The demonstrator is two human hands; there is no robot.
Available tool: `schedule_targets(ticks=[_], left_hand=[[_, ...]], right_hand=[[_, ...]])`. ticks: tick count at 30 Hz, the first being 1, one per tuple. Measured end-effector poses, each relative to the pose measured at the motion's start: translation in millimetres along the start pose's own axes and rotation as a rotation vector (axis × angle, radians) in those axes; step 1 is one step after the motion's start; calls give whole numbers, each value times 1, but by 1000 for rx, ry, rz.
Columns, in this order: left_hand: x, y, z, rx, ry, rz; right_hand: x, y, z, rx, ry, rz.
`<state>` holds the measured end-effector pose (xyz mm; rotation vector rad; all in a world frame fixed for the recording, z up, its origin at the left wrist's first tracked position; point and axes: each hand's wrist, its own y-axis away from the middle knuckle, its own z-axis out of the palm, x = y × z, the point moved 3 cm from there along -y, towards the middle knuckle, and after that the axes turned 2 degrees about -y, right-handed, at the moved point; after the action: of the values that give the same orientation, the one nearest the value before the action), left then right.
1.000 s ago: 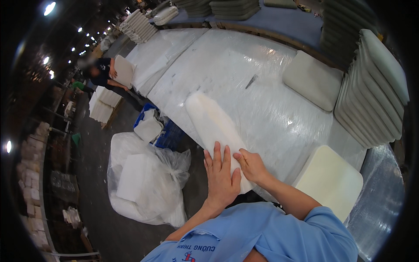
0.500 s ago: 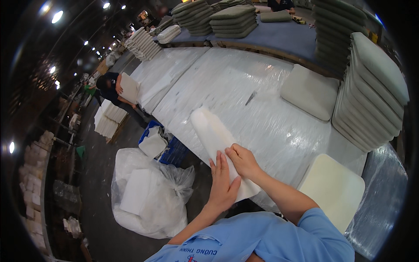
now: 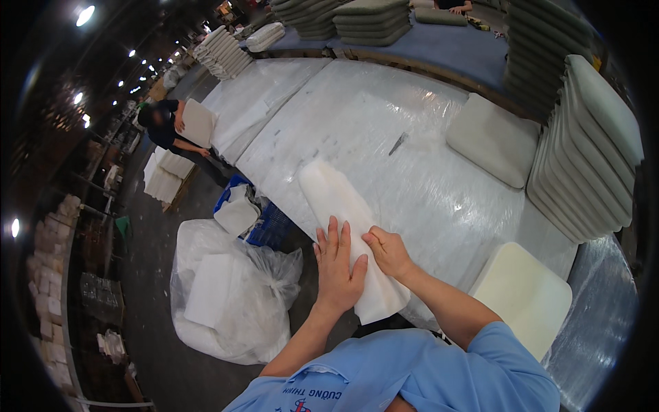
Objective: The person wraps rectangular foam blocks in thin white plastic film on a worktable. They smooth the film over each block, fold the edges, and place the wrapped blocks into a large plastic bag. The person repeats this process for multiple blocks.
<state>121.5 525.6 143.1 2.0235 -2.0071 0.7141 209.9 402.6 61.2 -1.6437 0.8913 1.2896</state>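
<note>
A long white roll or fold of soft padding [image 3: 329,185] lies slantwise on the plastic-covered table [image 3: 419,226], with its near end close to my body. My left hand [image 3: 338,275] rests flat along its left side, fingers stretched out and slightly apart. On the opposite side, my right hand [image 3: 388,254] is closed, thumb and curled fingers pinching the padding's edge. To the right of my right forearm lies a cream cushion pad [image 3: 523,295] with rounded corners. Another flat greyish pad [image 3: 492,141] lies farther back on the table.
A tall stack of grey-green pads [image 3: 583,158] stands at the right. On the floor at left are a clear plastic bag [image 3: 230,288] of white pieces and a blue crate [image 3: 271,226]. Beyond, a co-worker [image 3: 165,127] holds a pale pad. A small dark tool [image 3: 398,143] lies mid-table.
My left hand has slid slightly away from my body and spread flatter on the padding. The fingers of my right hand have curled onto its edge. The co-worker's posture has shifted a little.
</note>
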Motion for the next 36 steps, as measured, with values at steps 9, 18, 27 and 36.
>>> schedule_targets(ticks=[9, 18, 27, 36], left_hand=[[1, -1, -5, -71, -41, -71], [6, -3, -4, -81, -61, -51], [0, -4, -6, -50, -38, -47], [-51, -62, -22, 105, 21, 71]], right_hand=[[-50, -31, -2, -163, 139, 118], [13, -36, 6, -37, -54, 75], [-43, -71, 5, -69, 4, 98], [-7, -75, 25, -45, -30, 108]])
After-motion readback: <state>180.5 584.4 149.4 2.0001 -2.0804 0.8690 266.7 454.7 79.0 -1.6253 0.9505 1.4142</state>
